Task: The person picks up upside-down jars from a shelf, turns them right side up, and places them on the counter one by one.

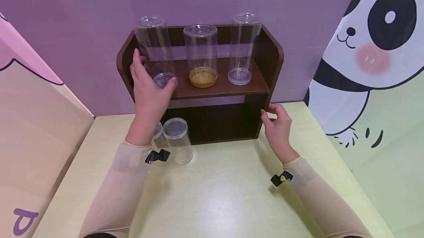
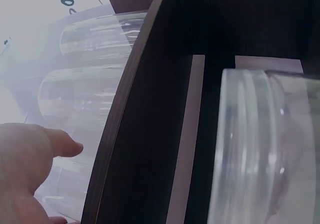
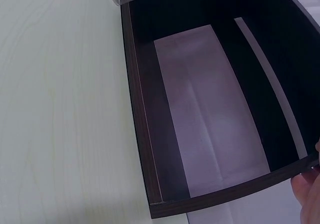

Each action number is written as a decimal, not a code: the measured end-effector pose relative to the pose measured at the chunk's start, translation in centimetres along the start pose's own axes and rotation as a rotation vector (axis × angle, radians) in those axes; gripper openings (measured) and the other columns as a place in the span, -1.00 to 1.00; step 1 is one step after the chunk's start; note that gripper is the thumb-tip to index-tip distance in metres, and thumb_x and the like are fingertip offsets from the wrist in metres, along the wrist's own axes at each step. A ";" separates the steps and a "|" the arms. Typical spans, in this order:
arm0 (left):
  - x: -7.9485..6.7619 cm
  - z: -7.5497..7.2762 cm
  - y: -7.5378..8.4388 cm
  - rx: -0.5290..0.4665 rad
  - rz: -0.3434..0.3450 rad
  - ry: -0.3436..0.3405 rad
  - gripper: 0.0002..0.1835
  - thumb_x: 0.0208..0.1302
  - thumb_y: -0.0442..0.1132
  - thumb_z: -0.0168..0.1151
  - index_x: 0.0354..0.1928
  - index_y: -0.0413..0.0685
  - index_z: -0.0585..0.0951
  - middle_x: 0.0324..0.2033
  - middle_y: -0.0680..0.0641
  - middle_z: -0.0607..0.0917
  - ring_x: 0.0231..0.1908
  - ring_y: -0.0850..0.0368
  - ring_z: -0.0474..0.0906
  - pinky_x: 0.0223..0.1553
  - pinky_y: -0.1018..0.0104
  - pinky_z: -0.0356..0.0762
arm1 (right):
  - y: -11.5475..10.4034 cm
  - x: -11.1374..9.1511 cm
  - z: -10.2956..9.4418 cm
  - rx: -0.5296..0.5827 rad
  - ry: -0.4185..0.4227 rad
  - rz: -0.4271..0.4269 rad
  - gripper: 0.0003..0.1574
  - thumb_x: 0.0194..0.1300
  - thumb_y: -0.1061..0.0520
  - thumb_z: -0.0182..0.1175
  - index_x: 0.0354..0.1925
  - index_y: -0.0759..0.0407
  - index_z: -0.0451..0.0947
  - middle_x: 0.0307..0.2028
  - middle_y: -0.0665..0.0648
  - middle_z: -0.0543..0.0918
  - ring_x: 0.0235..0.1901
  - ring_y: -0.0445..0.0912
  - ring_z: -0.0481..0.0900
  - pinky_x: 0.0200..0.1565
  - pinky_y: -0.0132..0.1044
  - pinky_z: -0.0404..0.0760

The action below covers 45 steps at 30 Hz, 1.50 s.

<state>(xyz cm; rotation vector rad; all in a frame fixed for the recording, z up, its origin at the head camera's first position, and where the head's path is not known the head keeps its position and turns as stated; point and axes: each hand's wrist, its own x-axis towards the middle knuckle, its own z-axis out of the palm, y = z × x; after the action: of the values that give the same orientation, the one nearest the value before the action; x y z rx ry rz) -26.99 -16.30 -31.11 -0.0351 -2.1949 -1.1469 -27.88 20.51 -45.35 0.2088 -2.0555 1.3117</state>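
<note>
My left hand (image 1: 149, 89) is at the left end of a dark brown two-tier shelf (image 1: 218, 91). Its fingers curl round the far side of a tall clear plastic jar (image 1: 155, 46), the thumb across the jar's front near the base. In the left wrist view the thumb (image 2: 65, 143) shows above the board's edge. My right hand (image 1: 278, 125) grips the shelf's right side panel low down; in the right wrist view its fingers (image 3: 305, 186) are at the panel's edge. Also on the upper tier stand a jar with a gold lid at its base (image 1: 203, 54) and another clear jar (image 1: 243, 46).
Two lidded clear jars, the nearer one (image 1: 179, 142) plain to see, stand on the pale wooden table (image 1: 218, 190) by the shelf's lower left; my left forearm partly covers the other. A purple backdrop (image 1: 82, 46) rises behind. A panda picture (image 1: 374, 57) is at right.
</note>
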 end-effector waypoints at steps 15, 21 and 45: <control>0.3 0.5 0.2 0.065 -0.059 0.023 0.14 0.38 -0.14 0.59 0.77 0.17 -0.01 0.56 -0.08 0.30 0.55 0.09 0.33 0.53 0.10 0.46 | -0.1 -0.1 0.1 -0.015 -0.004 0.020 -0.79 0.52 0.30 0.40 0.08 0.32 0.70 0.00 0.24 0.78 0.04 0.10 0.74 -0.17 -0.67 0.63; 0.2 0.6 -0.4 0.062 -0.010 0.064 0.12 0.33 -0.13 0.62 0.75 0.15 0.08 0.50 -0.09 0.37 0.48 0.10 0.39 0.46 0.15 0.51 | -0.1 -0.2 0.1 -0.015 -0.007 0.019 -0.79 0.52 0.31 0.39 0.07 0.32 0.70 0.00 0.23 0.78 0.04 0.09 0.74 -0.16 -0.67 0.63; -4.6 -2.6 0.5 -0.277 0.107 -0.134 0.12 0.20 -0.34 0.69 0.70 0.12 0.20 0.34 0.00 0.53 0.29 0.18 0.53 0.29 0.31 0.62 | -0.1 -0.2 0.1 -0.022 -0.004 0.000 -0.78 0.53 0.31 0.39 0.09 0.32 0.69 0.02 0.23 0.77 0.05 0.09 0.75 -0.15 -0.67 0.62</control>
<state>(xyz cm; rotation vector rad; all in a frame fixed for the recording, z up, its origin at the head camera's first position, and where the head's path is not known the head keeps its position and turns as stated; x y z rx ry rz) -21.76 -16.69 -32.25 -0.3523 -2.1035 -1.4132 -27.70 20.35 -45.39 0.2021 -2.0726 1.2887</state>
